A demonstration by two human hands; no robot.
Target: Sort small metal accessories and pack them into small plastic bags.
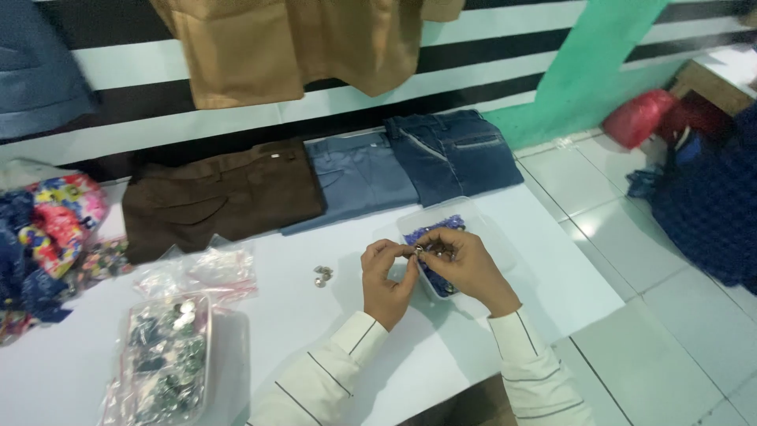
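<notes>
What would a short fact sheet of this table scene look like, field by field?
Surface: white table
Left hand: left hand pinches a small metal piece together with the other hand
Right hand: right hand over a clear plastic box of small bluish items
Loose on table: a few metal buttons
Near left: clear container full of shiny metal pieces, plastic bags behind it
Back row: brown trousers, light blue jeans, dark blue jeans
Far left: flowered cloth
</notes>
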